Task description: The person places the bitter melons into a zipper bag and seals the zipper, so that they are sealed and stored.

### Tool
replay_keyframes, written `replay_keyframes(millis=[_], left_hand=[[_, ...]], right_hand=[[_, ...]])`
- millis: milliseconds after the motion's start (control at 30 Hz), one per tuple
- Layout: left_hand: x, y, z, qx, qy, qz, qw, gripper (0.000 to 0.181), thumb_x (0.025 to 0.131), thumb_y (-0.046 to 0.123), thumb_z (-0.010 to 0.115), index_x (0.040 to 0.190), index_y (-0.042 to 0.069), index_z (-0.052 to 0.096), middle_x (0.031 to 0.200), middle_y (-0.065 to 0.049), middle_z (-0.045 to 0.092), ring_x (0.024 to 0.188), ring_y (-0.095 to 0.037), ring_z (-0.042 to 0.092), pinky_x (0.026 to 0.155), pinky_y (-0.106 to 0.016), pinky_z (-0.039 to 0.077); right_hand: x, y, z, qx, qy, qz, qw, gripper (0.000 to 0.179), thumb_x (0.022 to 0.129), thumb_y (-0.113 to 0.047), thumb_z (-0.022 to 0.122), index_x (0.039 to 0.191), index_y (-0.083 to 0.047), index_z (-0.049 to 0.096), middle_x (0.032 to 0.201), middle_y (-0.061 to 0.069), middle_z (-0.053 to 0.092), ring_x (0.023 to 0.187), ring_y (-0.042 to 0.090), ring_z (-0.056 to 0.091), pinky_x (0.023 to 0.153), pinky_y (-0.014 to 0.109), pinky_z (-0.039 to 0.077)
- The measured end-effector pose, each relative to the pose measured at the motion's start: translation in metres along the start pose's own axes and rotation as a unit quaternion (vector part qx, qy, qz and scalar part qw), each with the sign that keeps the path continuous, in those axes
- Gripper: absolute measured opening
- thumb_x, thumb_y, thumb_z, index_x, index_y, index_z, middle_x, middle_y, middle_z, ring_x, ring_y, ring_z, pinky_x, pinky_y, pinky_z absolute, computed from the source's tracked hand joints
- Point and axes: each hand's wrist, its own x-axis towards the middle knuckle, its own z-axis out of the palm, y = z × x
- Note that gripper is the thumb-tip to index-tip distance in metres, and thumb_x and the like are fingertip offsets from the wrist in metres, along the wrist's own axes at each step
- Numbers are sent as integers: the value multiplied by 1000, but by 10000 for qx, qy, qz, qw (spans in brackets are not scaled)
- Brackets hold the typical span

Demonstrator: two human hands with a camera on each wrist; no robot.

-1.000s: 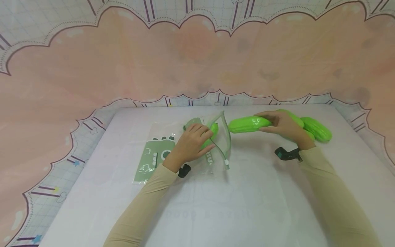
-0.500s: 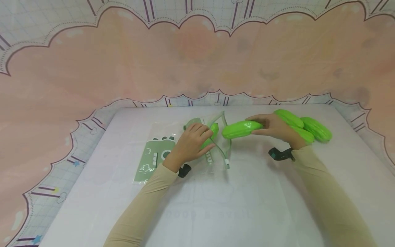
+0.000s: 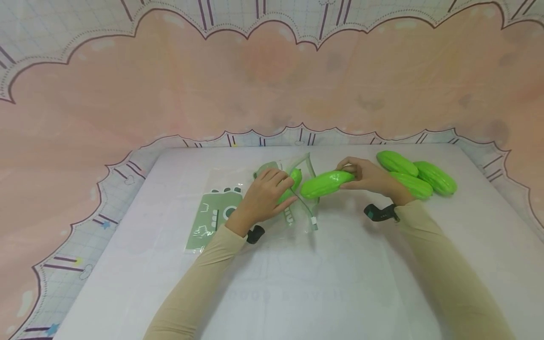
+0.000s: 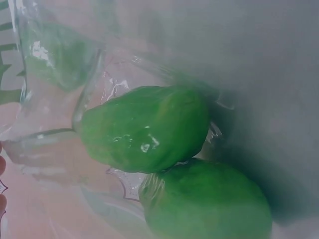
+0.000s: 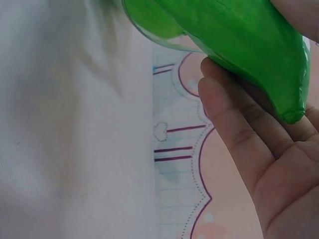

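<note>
My right hand (image 3: 367, 178) grips one end of a bright green, ridged bitter melon (image 3: 326, 184), thumb above and fingers below. Its free end overlaps the mouth of a clear plastic zip bag (image 3: 214, 222) printed with a green monster face. With my left hand (image 3: 264, 196) I pinch the bag's edge beside its zip strip, and the mouth stands apart. Through the plastic, the left wrist view shows two more melons (image 4: 147, 129) lying against each other in the bag. The right wrist view has the held melon (image 5: 249, 45) close to the green rim of the mouth.
Three more green melons (image 3: 435, 178) lie in a group at the back right of the white table (image 3: 323, 283). A white slider (image 3: 314, 220) sits on the zip strip's near end. Behind the table hangs a peach patterned cloth (image 3: 272, 85).
My right hand has carried the melon leftward and slightly nearer, from the group toward the bag's mouth, tilting its free end lower. My left hand has stayed on the bag.
</note>
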Motion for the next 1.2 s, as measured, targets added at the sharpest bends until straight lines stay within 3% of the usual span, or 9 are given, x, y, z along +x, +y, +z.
replay_keyframes(millis=[200, 367, 533, 633, 867, 1200], left_hand=[[2, 0, 0, 64, -6, -54, 10000, 29, 86, 37, 60, 95, 10, 57, 96, -7, 62, 93, -23, 56, 92, -39, 45], [3, 0, 0, 78, 3, -75, 9999, 29, 86, 37, 60, 95, 10, 57, 96, -7, 62, 94, -23, 56, 92, -39, 45], [3, 0, 0, 69, -35, -112, 9999, 28, 86, 37, 60, 95, 10, 57, 97, -7, 62, 95, -23, 56, 92, -39, 44], [3, 1, 0, 91, -73, -132, 9998, 28, 86, 37, 61, 95, 10, 57, 97, -7, 63, 95, -23, 56, 93, -39, 44], [4, 2, -2, 93, -105, -155, 9998, 29, 85, 36, 63, 95, 10, 56, 96, -7, 63, 96, -23, 57, 94, -39, 44], [4, 2, -1, 200, -95, -157, 9996, 29, 86, 38, 61, 95, 11, 57, 96, -5, 62, 94, -22, 56, 92, -37, 43]], right_hand=[[2, 1, 2, 185, -17, -90, 9998, 40, 82, -8, 70, 116, 3, 50, 121, 20, 59, 97, 5, 62, 83, 21, 53], [4, 1, 2, -3, 24, -125, 9999, 40, 82, -10, 71, 117, 0, 55, 123, 17, 59, 103, 3, 59, 91, 20, 49], [6, 1, 3, -330, 91, -224, 9992, 40, 81, -13, 72, 117, -1, 60, 119, 14, 61, 106, 3, 57, 101, 37, 45], [7, 1, 4, -510, 192, -263, 9982, 40, 80, -13, 73, 116, -1, 62, 117, 14, 63, 104, 1, 55, 101, 43, 45], [10, 3, 6, -839, 305, -311, 9955, 40, 78, -11, 74, 116, -2, 64, 113, 14, 63, 93, 3, 56, 82, 23, 51], [13, 5, 13, -610, 27, -195, 9979, 38, 83, -10, 70, 119, 0, 61, 121, 16, 63, 103, 5, 60, 89, 23, 52]])
